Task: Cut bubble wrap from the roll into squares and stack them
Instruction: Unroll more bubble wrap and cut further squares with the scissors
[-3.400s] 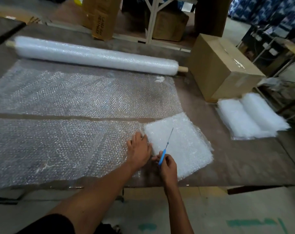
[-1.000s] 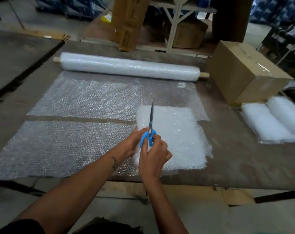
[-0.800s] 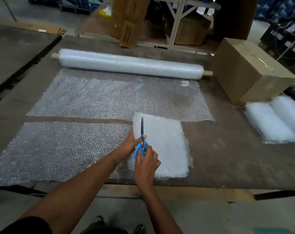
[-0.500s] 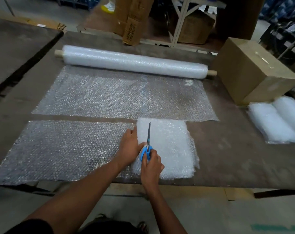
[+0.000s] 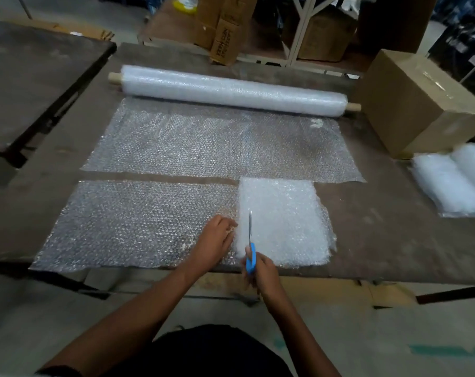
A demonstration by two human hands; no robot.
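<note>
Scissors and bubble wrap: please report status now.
Right hand grips scissors, blades over folded wrap. Left hand rests on flat strip. Nothing in the way.

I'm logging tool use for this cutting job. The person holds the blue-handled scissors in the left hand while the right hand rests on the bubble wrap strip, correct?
Not quite: the hands are swapped. The head view shows the right hand gripping the blue-handled scissors, their blades pointing away over the stacked squares, while the left hand rests on the bubble wrap strip.
</note>
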